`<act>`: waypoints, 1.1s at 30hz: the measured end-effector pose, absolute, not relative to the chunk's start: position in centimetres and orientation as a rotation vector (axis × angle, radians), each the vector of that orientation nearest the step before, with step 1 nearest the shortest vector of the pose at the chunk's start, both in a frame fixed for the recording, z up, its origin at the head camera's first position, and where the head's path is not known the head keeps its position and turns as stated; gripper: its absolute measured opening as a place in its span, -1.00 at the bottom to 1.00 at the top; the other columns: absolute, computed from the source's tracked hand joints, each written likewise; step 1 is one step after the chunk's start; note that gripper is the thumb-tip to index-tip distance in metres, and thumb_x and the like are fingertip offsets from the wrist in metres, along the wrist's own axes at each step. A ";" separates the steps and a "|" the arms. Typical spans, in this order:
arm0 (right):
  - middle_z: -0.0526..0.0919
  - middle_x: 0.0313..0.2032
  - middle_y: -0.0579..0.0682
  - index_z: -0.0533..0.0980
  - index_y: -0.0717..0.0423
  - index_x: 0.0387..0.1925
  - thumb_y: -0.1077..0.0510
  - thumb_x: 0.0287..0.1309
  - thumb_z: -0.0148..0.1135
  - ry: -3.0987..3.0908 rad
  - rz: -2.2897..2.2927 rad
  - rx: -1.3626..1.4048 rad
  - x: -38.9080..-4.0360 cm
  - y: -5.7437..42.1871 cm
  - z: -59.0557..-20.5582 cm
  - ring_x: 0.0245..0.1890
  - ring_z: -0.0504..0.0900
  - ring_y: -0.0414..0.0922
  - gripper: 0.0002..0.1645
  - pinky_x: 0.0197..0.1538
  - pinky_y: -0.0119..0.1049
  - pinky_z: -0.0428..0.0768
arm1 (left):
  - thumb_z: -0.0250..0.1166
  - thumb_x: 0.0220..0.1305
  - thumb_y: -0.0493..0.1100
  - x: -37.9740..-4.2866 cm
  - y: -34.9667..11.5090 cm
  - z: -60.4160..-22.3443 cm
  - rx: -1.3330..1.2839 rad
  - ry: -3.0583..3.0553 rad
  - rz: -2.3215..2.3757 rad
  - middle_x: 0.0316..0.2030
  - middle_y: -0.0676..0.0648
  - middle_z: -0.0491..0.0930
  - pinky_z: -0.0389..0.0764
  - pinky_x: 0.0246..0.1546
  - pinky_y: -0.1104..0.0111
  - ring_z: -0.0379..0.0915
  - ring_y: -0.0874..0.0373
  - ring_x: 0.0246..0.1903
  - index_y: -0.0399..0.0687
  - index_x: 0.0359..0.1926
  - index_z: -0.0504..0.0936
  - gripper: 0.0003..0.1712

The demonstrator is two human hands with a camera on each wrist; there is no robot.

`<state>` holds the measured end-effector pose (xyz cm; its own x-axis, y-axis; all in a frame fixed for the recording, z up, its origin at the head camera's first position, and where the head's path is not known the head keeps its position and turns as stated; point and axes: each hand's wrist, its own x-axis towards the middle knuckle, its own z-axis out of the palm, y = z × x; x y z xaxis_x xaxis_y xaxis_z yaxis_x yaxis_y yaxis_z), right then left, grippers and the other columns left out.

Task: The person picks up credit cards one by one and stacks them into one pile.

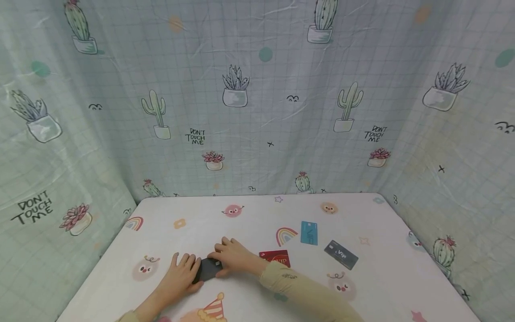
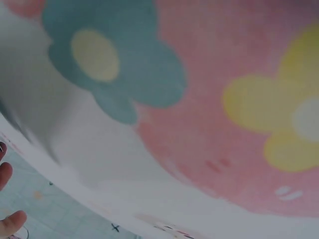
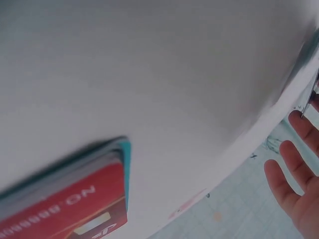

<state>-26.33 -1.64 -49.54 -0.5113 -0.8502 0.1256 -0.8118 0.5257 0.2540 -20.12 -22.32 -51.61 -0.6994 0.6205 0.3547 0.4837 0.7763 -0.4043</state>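
Note:
A dark grey card with a small light chip mark is held between both hands, low over the front middle of the white table. My left hand pinches its left end between thumb and fingers. From the other side, my right hand pinches the right end, with some fingers spread away from the card. Beside the right wrist lies a red VIP card, partly covered by the sleeve. In the right wrist view the red card rests on a stack with a teal edge.
A blue VIP card lies on the table to the right, and a dark grey VIP card lies slantwise near it. A cactus-print curtain surrounds the table's back and sides. Printed cartoons cover the tabletop.

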 end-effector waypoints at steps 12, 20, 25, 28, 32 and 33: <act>0.43 -0.23 -0.29 0.34 -0.35 0.10 -0.47 -0.15 0.07 -2.515 -0.248 1.389 -25.6 -0.6 -49.1 -0.30 0.25 -0.29 -0.27 -0.31 -0.48 0.25 | 0.28 -0.20 0.31 -19.6 -21.6 -50.9 -0.849 -2.451 0.313 -0.27 -0.12 0.43 0.29 -0.15 -0.03 0.29 0.01 -0.23 -0.23 -0.16 0.54 -0.25; 0.44 -0.19 -0.30 0.34 -0.34 0.10 -0.46 -0.15 0.09 -2.510 -0.222 1.382 -25.2 0.1 -48.6 -0.27 0.26 -0.29 -0.27 -0.29 -0.49 0.27 | 0.29 -0.26 0.34 -19.4 -21.1 -50.2 -0.837 -2.469 0.328 -0.35 -0.11 0.40 0.29 -0.15 -0.06 0.28 -0.01 -0.25 -0.18 -0.21 0.51 -0.25; 0.46 -0.18 -0.28 0.34 -0.31 0.11 -0.45 -0.14 0.10 -2.511 -0.209 1.373 -24.8 0.6 -48.3 -0.25 0.27 -0.27 -0.26 -0.27 -0.48 0.29 | 0.27 -0.26 0.35 -19.4 -20.8 -50.2 -0.818 -2.463 0.332 -0.39 -0.08 0.42 0.28 -0.15 -0.06 0.29 0.00 -0.27 -0.13 -0.19 0.53 -0.26; 0.46 -0.19 -0.28 0.35 -0.30 0.11 -0.44 -0.13 0.09 -2.493 -0.219 1.366 -24.6 0.9 -48.3 -0.25 0.28 -0.27 -0.26 -0.27 -0.47 0.30 | 0.28 -0.25 0.35 -19.3 -20.6 -50.3 -0.806 -2.465 0.311 -0.37 -0.07 0.43 0.28 -0.13 -0.07 0.29 0.00 -0.26 -0.12 -0.17 0.54 -0.26; 0.45 -0.20 -0.27 0.35 -0.30 0.11 -0.45 -0.14 0.09 -2.478 -0.215 1.354 -24.4 1.4 -48.2 -0.25 0.28 -0.27 -0.26 -0.27 -0.47 0.30 | 0.28 -0.25 0.36 -19.3 -20.4 -50.2 -0.798 -2.458 0.284 -0.35 -0.07 0.44 0.29 -0.12 -0.09 0.30 -0.01 -0.26 -0.09 -0.15 0.55 -0.26; 0.44 -0.21 -0.27 0.35 -0.29 0.11 -0.45 -0.14 0.09 -2.477 -0.208 1.354 -24.4 1.6 -48.1 -0.25 0.27 -0.27 -0.26 -0.27 -0.47 0.30 | 0.28 -0.25 0.36 -19.2 -20.4 -50.2 -0.797 -2.456 0.279 -0.35 -0.07 0.44 0.29 -0.12 -0.09 0.30 -0.01 -0.26 -0.08 -0.14 0.55 -0.26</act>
